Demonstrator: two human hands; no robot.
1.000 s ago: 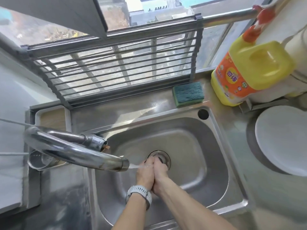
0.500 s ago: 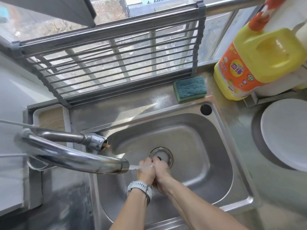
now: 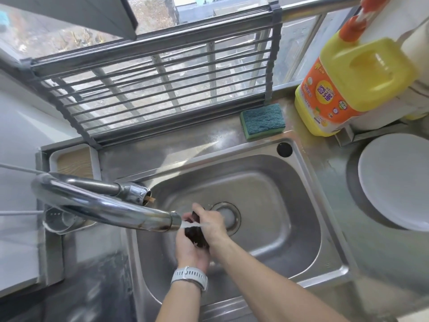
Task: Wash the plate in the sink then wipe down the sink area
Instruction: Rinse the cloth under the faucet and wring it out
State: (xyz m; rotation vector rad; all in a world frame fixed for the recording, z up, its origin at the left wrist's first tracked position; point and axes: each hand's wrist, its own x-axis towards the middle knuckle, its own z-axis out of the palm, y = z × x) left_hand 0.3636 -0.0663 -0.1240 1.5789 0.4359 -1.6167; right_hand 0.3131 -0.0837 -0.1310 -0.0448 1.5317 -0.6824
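Head view, looking down into a steel sink. Both hands under the stream from the curved tap, over the basin just left of the drain. Left hand, palm up, cupped around a small dark object; right hand curled over the top of the same object, thumb pointing far. Hard to make out what the dark thing is: mostly covered by fingers and blurred by water. White watch on the left wrist.

White plate well apart on the right counter, resting in a round recess, right edge cut off by the frame. Green sponge on the far ledge behind the sink, just left of a yellow detergent bottle whose top runs out of frame. Grey slatted rack leaning against the window at the far side. Small tray at far left, partly hidden behind the tap.
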